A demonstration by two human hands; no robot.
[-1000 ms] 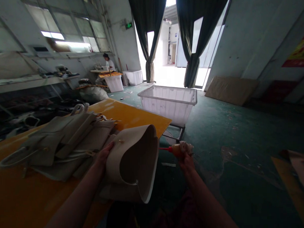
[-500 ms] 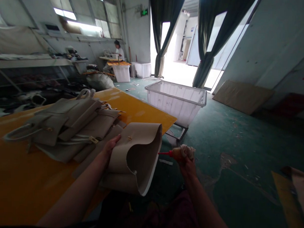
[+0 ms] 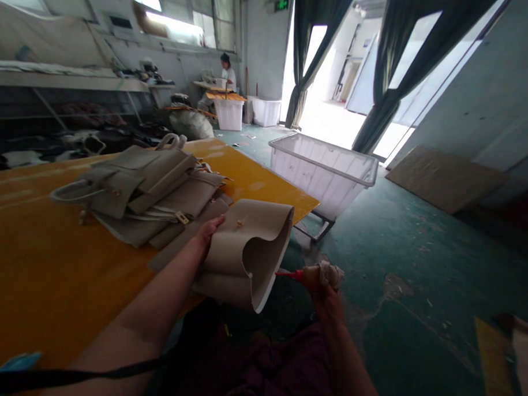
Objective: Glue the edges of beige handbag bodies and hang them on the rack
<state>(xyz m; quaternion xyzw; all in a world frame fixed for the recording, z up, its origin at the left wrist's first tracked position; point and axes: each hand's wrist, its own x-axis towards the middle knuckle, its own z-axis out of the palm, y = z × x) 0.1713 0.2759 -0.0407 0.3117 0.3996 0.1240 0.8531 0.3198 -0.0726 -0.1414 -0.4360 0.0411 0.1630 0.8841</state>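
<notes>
My left hand grips a beige handbag body by its left side, thumb on top. The bag lies over the table's near edge, its open mouth with a pale rim facing right. My right hand is closed around a squeeze bottle with a long red nozzle and a crumpled cloth about its base. The nozzle tip points left at the bag's rim; whether it touches I cannot tell. A heap of beige handbags with handles and gold-coloured hardware lies left of my left hand.
The yellow table spans the left. Beyond its right corner stands a white plastic bin on a metal frame. Further back, a person sits at a sewing machine near white tubs. Dark curtains hang at the bright doorway.
The view has swung left, so the room appears shifted to the right. The nozzle sits slightly lower along the bag's rim. Both hands keep their hold.
</notes>
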